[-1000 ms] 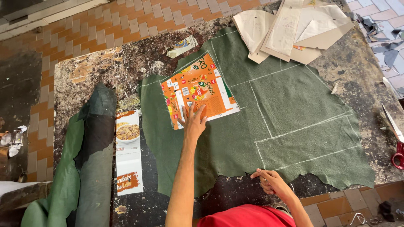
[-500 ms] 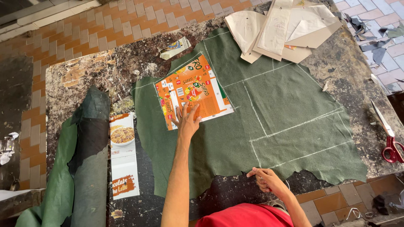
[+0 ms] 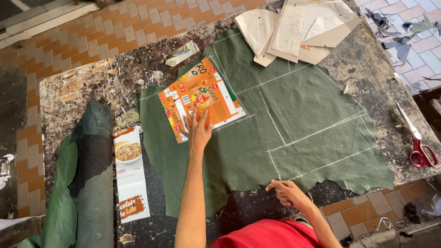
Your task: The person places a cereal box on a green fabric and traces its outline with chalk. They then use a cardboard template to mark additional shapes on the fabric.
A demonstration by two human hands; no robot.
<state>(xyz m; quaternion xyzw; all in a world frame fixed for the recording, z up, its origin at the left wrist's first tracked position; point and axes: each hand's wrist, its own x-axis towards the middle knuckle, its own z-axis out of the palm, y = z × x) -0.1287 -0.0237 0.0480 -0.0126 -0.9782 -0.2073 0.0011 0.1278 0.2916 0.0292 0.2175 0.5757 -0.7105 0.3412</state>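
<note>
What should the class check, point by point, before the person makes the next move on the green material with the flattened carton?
1. Left hand flat on the orange carton: ok.
2. Carton lies fully on the green material: ok.
3. Right hand pinches the material's near edge: ok.
4. White lines visible on the material: ok.
5. Scissors within reach on the table: not ok, far off to the right.
6. Marking tool in right hand: cannot tell.

bare forearms, no sleeves visible; red garment (image 3: pixel 271 234) at bottom edge; no gloves.
</note>
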